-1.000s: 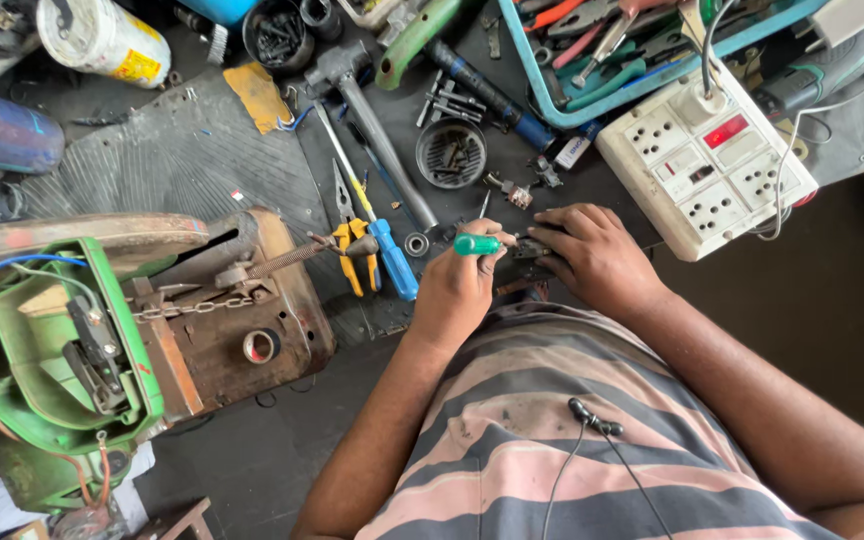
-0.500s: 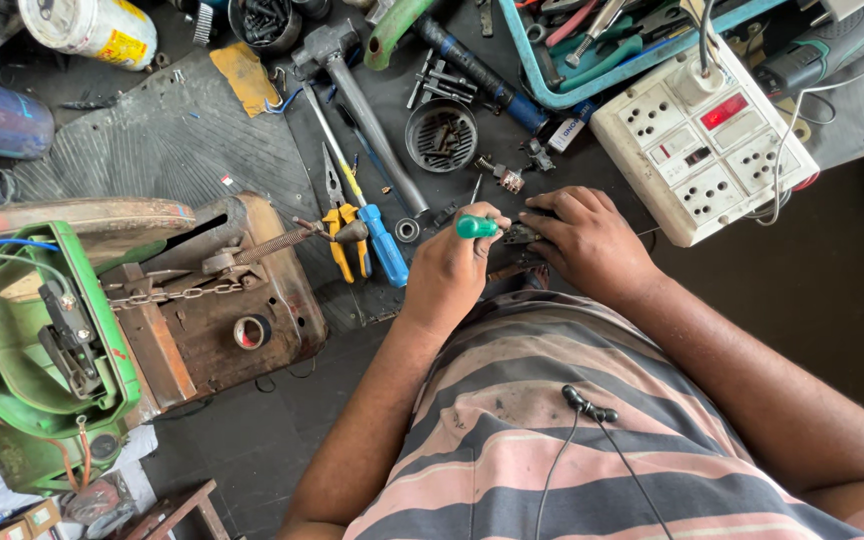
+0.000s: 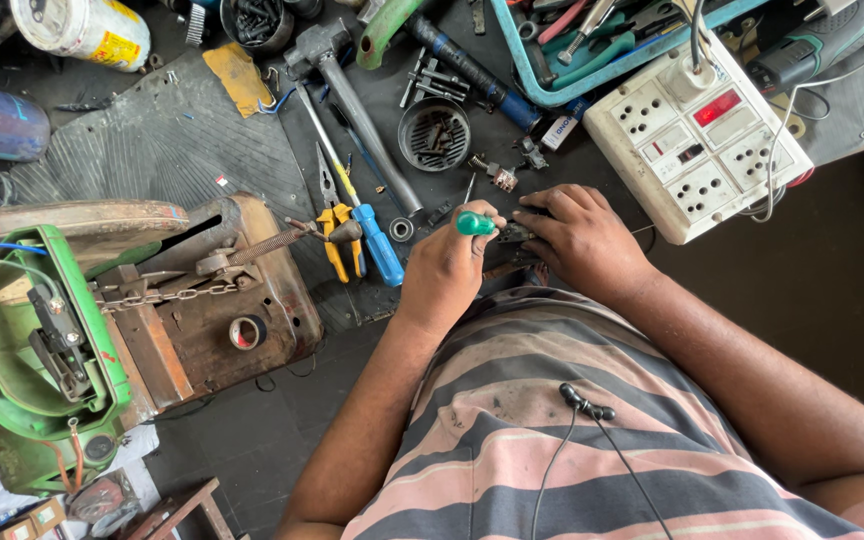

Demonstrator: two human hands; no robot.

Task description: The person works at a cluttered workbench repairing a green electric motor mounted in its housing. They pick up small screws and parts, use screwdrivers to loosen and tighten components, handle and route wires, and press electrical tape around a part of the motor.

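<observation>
One green-handled screwdriver sits gripped in the left hand, fingers closed round it. Just beyond its tip, the right hand curls its fingers over one small dark part, pinning it to the counter. The tip could slip and jab those fingers if pressed off-centre. Left of the fingers lie one blue-handled screwdriver and one pair of yellow pliers.

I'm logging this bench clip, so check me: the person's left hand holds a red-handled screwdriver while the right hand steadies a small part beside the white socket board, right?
Not quite. In the head view the left hand holds a screwdriver whose handle is green, not red. The rest stands: the right hand rests on a small dark part beside the white socket board.
</observation>
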